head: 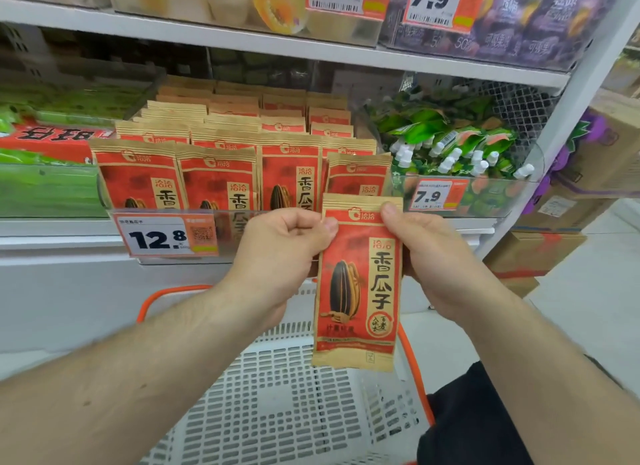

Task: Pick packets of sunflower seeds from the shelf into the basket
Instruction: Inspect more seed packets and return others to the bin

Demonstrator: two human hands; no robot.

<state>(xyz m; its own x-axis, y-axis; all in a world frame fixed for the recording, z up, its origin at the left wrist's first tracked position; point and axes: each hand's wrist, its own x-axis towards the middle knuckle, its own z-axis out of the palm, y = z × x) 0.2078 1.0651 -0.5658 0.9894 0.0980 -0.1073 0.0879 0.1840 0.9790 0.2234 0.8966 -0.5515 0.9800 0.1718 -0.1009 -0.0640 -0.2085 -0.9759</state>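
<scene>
A red-and-tan packet of sunflower seeds (358,284) hung upright at the centre of the frame, held by both hands above a white slotted basket (284,402) with an orange handle (166,296) that filled the lower middle; the left hand (280,249) pinched the packet's upper left edge between thumb and curled fingers, while the right hand (429,256) gripped its upper right edge, thumb on the front and fingers wrapped behind. Just above the hands, rows of matching seed packets (221,159) stood upright in a clear-fronted shelf tray (166,215), several deep toward the back, with a price tag reading 12.8 (157,237) on the tray's front at centre left. To the right of the packets, green spouted pouches (450,145) with white caps were heaped in the next tray behind a 7.9 tag (429,196). Green packages (45,187) lay at the left edge, cardboard boxes (588,173) were stacked at the right edge, and purple packets (512,17) and pale tubs (194,0) lined the shelf along the top
</scene>
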